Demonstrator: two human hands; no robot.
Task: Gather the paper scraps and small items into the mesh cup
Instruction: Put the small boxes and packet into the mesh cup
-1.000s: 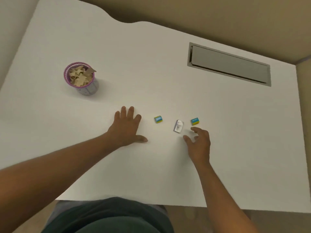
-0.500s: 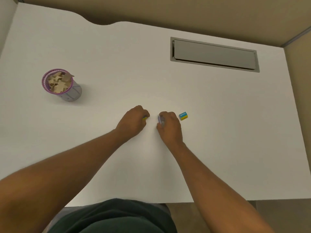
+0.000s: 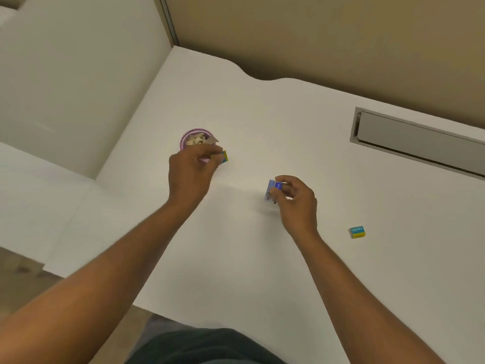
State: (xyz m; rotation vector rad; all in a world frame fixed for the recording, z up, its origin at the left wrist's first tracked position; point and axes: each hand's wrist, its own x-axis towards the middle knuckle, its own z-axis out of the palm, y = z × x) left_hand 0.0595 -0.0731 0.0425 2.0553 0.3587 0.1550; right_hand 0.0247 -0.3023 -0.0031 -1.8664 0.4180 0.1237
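At frame centre, the left hand (image 3: pixel 193 170) pinched a blue-yellow block (image 3: pixel 224 156) beside the mesh cup (image 3: pixel 195 139); the right hand (image 3: pixel 295 199) gripped a blue-white packet (image 3: pixel 273 187). Another block (image 3: pixel 357 231) lay lower right.

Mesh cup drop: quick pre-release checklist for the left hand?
1. Left hand fingers grip the small blue-and-yellow block: ok.
2. Block over the purple mesh cup opening: not ok, it sits beside the rim.
3. Room in the cup: cannot tell, beige paper scraps reach the rim.
4. Right hand holds the blue-and-white packet: ok.
5. Second blue-and-yellow block remaining on the white table: not ok.
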